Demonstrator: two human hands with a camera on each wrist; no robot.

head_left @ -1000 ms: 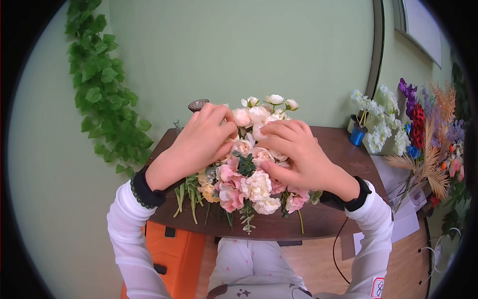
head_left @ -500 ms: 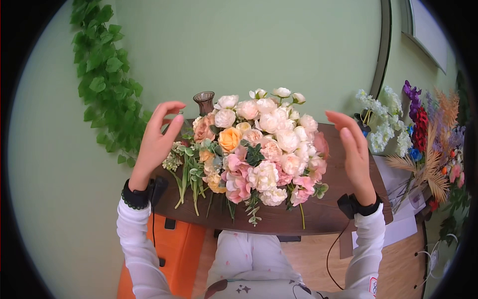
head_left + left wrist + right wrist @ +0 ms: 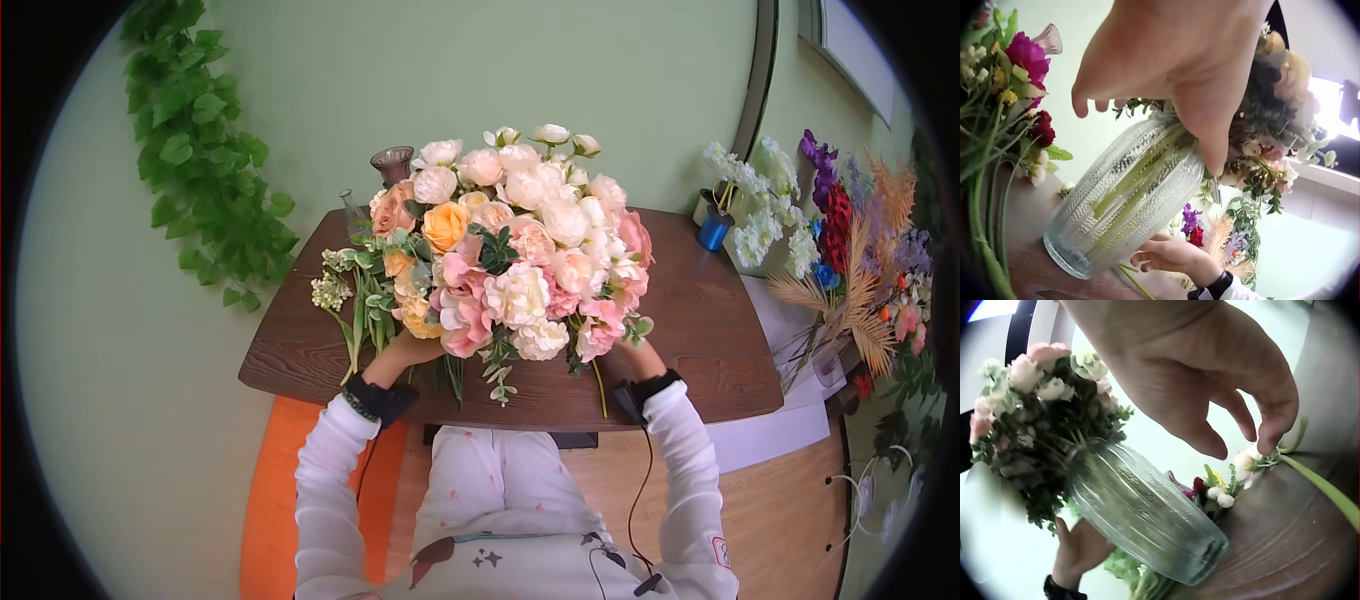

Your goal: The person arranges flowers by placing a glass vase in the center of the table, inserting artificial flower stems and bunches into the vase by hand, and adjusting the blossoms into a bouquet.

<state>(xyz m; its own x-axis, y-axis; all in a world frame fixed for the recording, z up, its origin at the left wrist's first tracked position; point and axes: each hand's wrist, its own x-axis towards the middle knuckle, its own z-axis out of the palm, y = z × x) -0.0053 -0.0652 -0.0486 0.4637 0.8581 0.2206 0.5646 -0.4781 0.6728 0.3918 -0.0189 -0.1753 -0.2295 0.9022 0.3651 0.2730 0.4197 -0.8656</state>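
Note:
A full bouquet (image 3: 520,250) of white, pink and peach flowers stands in a ribbed clear glass vase (image 3: 1129,194) on the brown table (image 3: 700,330). In the head view the blooms hide the vase and most of both hands. My left hand (image 3: 405,350) reaches in under the bouquet's left side. In the left wrist view its thumb and fingers (image 3: 1085,106) spread loosely about the vase's neck; contact is unclear. My right hand (image 3: 638,355) is under the right side. The right wrist view shows it (image 3: 1241,447) hanging loosely curled, apart from the vase (image 3: 1147,512), holding nothing.
Loose green stems (image 3: 355,310) lie on the table left of the bouquet. A small brown glass vase (image 3: 392,160) stands behind. A blue pot (image 3: 715,230) and tall mixed flowers (image 3: 840,250) crowd the right edge. Ivy (image 3: 200,150) hangs on the wall; an orange stool (image 3: 270,500) stands below.
Both hands have left the blooms, swung out to the sides, then dropped in under the bouquet beside the vase. The view has shifted so the bouquet sits higher.

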